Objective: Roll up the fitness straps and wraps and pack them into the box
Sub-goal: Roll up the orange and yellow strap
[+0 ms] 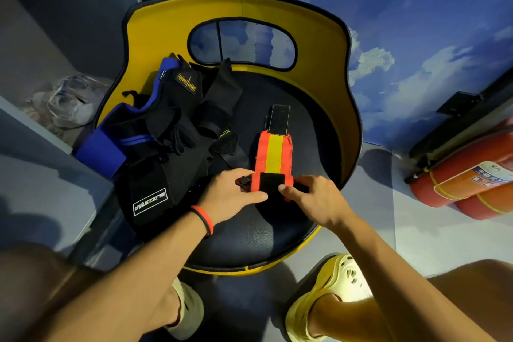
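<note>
An orange wrap with a yellow stripe (275, 153) lies on the black seat of a yellow-backed chair (322, 44), its black hook-and-loop tab pointing away from me. The near end is rolled into a short black-faced roll. My left hand (230, 194) pinches that roll from the left, and my right hand (313, 200) pinches it from the right. A heap of black and blue straps and wraps (166, 133) covers the left half of the seat. No box is in view.
Red fire extinguishers (469, 183) lie on the floor at the right. A grey ledge (41, 153) with clear plastic items runs along the left. My feet in pale yellow clogs (333, 294) stand in front of the chair. Blue cloud-print wall behind.
</note>
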{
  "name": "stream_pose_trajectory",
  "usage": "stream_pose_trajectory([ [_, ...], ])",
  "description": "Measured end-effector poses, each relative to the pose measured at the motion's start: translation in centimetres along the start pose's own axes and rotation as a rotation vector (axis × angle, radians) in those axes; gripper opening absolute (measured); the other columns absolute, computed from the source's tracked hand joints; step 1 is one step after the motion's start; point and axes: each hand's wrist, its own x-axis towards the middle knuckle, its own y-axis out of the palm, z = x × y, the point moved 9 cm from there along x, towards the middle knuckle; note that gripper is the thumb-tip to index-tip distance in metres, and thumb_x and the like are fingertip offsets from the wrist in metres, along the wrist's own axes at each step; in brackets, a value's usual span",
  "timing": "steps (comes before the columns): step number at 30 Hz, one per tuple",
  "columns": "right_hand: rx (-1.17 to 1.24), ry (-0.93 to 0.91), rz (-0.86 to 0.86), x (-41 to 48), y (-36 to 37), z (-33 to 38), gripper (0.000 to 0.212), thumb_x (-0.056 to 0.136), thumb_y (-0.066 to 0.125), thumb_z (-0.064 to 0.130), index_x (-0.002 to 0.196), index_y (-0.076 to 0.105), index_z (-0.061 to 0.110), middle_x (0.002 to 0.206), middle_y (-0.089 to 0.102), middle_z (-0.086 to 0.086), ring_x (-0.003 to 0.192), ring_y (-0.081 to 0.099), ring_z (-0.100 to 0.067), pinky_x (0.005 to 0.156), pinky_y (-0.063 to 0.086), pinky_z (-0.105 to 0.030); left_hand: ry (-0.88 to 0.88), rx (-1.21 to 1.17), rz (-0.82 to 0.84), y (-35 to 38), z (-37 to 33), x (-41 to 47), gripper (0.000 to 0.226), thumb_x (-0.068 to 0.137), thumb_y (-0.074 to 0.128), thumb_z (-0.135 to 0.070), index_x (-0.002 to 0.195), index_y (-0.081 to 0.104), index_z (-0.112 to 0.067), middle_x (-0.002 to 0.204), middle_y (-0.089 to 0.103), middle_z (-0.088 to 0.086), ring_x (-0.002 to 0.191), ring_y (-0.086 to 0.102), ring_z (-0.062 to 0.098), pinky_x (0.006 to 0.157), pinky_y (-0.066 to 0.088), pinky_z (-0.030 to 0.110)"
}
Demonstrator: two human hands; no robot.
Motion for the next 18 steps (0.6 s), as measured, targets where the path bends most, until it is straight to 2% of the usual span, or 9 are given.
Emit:
stream_pose_trajectory([
  [3, -0.083, 0.015, 0.046, 0.3, 0.1, -0.1, 0.058, 0.098, 0.043, 0.068, 0.069, 0.063, 0.021, 0.069, 0.065, -0.002, 0.069, 0.061, -0.022, 0.065, 0.048, -0.04, 0.027, 0.049, 0.002, 0.0, -0.4, 0.2, 0.024, 0.083, 0.078, -0.043, 0.095, 0.073, -0.023, 0.081, 0.076, -0.006, 0.073, 0.07, 0.003, 0.069, 0.053, 0.022],
  [6, -0.096, -0.054, -0.042, 0.3, -0.5, 0.1, 0.058, 0.093, 0.042, 0.072, 0.075, 0.063, 0.02, 0.072, 0.061, 0.001, 0.07, 0.058, -0.022, 0.064, 0.045, -0.038, 0.011, 0.172, 0.009, 0.5, -0.5, 0.6, 0.041, 0.088, 0.065, -0.058, 0.086, 0.07, -0.017, 0.077, 0.074, -0.001, 0.065, 0.07, 0.005, 0.068, 0.054, 0.029],
  [8, -0.048, -0.142, -0.116, -0.1, -0.4, 0.5, 0.039, 0.096, 0.059, 0.059, 0.108, 0.066, 0.022, 0.088, 0.06, 0.004, 0.085, 0.057, -0.02, 0.075, 0.047, -0.036, -0.027, 0.253, 0.002, 0.7, -0.6, 0.8, 0.054, 0.091, 0.053, -0.066, 0.076, 0.067, -0.016, 0.07, 0.072, 0.002, 0.06, 0.069, 0.008, 0.066, 0.051, 0.029],
  [9, -0.056, -0.181, -0.126, -0.4, 0.0, 0.7, 0.042, 0.094, 0.066, 0.05, 0.128, 0.061, 0.026, 0.097, 0.06, 0.003, 0.092, 0.058, -0.02, 0.081, 0.049, -0.038, -0.059, 0.271, -0.011, 0.5, -0.7, 1.0, 0.058, 0.092, 0.049, -0.067, 0.071, 0.065, -0.015, 0.066, 0.071, 0.003, 0.058, 0.069, 0.009, 0.064, 0.049, 0.027],
  [10, -0.064, -0.199, -0.131, -0.5, 0.5, 0.6, 0.055, 0.091, 0.07, 0.044, 0.141, 0.053, 0.029, 0.103, 0.06, 0.002, 0.097, 0.058, -0.021, 0.086, 0.051, -0.041, -0.093, 0.266, -0.016, 0.4, -0.5, 1.2, 0.062, 0.093, 0.046, -0.068, 0.069, 0.065, -0.014, 0.064, 0.07, 0.003, 0.057, 0.068, 0.011, 0.064, 0.049, 0.026],
  [11, -0.062, -0.184, -0.135, -0.7, 0.8, 0.5, 0.062, 0.09, 0.071, 0.044, 0.146, 0.048, 0.031, 0.106, 0.06, 0.002, 0.099, 0.058, -0.021, 0.088, 0.051, -0.042, -0.125, 0.242, -0.01, 0.3, -0.4, 1.4, 0.065, 0.093, 0.045, -0.069, 0.07, 0.066, -0.011, 0.063, 0.071, 0.003, 0.057, 0.069, 0.012, 0.064, 0.051, 0.027],
  [14, 0.017, -0.11, -0.156, -0.5, 0.1, 0.2, 0.061, 0.09, 0.068, 0.058, 0.142, 0.053, 0.03, 0.105, 0.061, 0.003, 0.098, 0.059, -0.018, 0.087, 0.052, -0.039, -0.201, 0.167, 0.01, 0.3, -0.1, 1.7, 0.071, 0.092, 0.045, -0.07, 0.082, 0.07, -0.005, 0.066, 0.072, 0.006, 0.056, 0.069, 0.016, 0.058, 0.051, 0.025],
  [18, 0.088, -0.069, -0.135, 0.0, -0.4, 0.4, 0.039, 0.093, 0.067, 0.053, 0.119, 0.066, 0.025, 0.105, 0.069, 0.006, 0.095, 0.065, -0.014, 0.085, 0.057, -0.037, -0.312, 0.044, -0.014, 0.9, 0.6, 1.2, 0.069, 0.09, 0.048, -0.071, 0.071, 0.066, -0.007, 0.055, 0.064, 0.004, 0.043, 0.057, 0.012, 0.046, 0.044, 0.021],
])
